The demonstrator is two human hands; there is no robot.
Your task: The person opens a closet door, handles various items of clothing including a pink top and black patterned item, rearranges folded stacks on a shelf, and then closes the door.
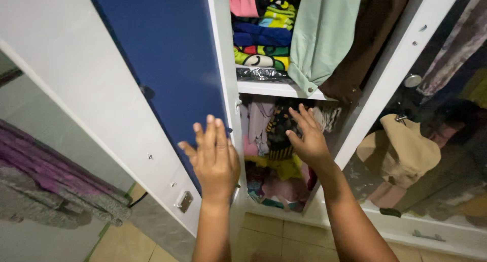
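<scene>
Left hand (215, 158), fingers spread and flat, holding nothing, presses against the edge of the blue-faced white wardrobe door (167, 64). Right hand (307, 137), fingers loosely open and gripping nothing, reaches into the lower compartment, its fingertips (299, 112) touching the dark striped folded garment (279, 135) atop the pile of mixed clothes (276, 183). Above the right hand, the white shelf (274, 89) carries stacked bright folded clothes (261, 43); a mint-green garment (322, 33) hangs beside them.

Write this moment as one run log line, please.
left hand: open, flat on blue door | right hand: open, reaching into clothes pile on lower shelf | wardrobe: open
</scene>
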